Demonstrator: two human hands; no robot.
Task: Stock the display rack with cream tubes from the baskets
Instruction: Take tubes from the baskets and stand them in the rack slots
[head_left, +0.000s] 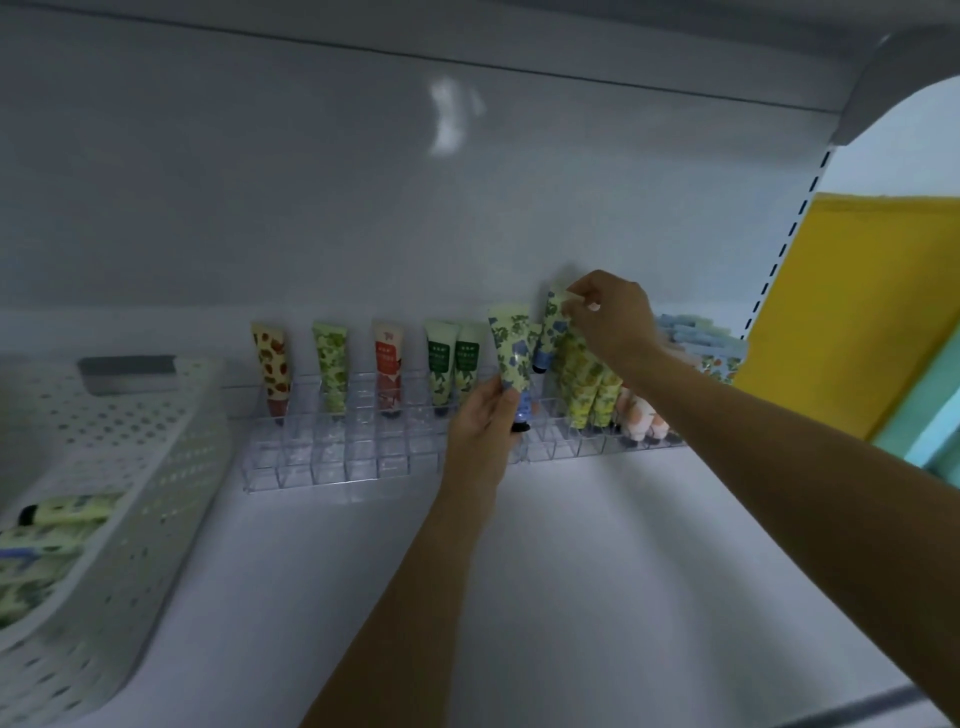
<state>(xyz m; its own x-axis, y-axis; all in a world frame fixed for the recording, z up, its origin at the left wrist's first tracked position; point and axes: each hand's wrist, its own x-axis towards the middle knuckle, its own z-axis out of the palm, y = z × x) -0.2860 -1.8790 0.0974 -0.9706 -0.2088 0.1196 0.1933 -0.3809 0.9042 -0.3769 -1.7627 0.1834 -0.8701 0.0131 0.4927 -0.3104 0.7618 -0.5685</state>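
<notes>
A clear tiered display rack (332, 457) stands on the white shelf against the back wall. Several cream tubes stand cap-down in its back row, and yellow-green tubes (584, 384) fill its right part. My left hand (480, 426) grips a blue-flowered cream tube (511, 353) by its lower end, cap down, just above the rack's middle. My right hand (610, 317) pinches the top of a second blue-flowered tube (550, 332), held tilted above the back row. A white perforated basket (130, 467) at the left holds more tubes (47, 530).
A second basket with pastel tubes (696, 338) sits behind my right forearm at the far right. A yellow panel (852, 312) and a teal one (930, 415) close the shelf's right end. Another shelf hangs overhead. Bare shelf surface (597, 571) lies in front of the rack.
</notes>
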